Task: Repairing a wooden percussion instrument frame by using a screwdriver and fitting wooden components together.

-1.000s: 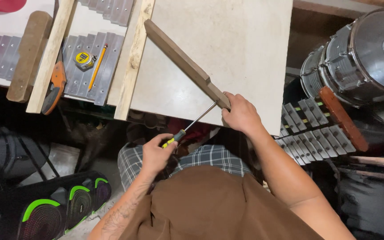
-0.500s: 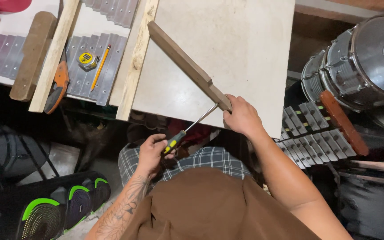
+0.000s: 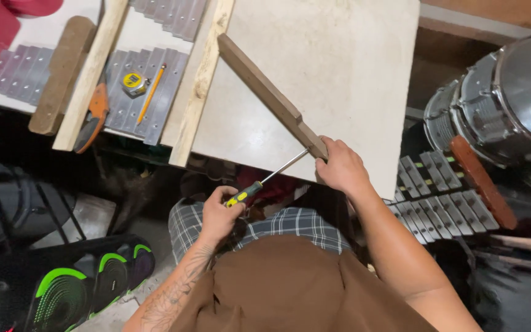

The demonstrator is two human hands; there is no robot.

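My left hand (image 3: 219, 212) grips the yellow-and-black handle of a screwdriver (image 3: 265, 179). Its metal shaft slants up and right to the near end of a long dark wooden bar (image 3: 267, 93). The bar lies diagonally across a pale slab tabletop (image 3: 345, 74). My right hand (image 3: 341, 167) clamps the bar's near end at the table's front edge. The screwdriver tip is hidden where it meets the bar.
Two light wooden strips (image 3: 201, 86) (image 3: 90, 77) frame rows of grey metal bars (image 3: 145, 98) at left, with a yellow tape measure (image 3: 133, 81), pencil (image 3: 150, 92) and orange-handled tool (image 3: 95, 117). A drum (image 3: 511, 98) and more metal bars (image 3: 437, 200) stand right.
The view has drifted slightly. Both hands keep their hold; the screwdriver stays against the bar's near end.
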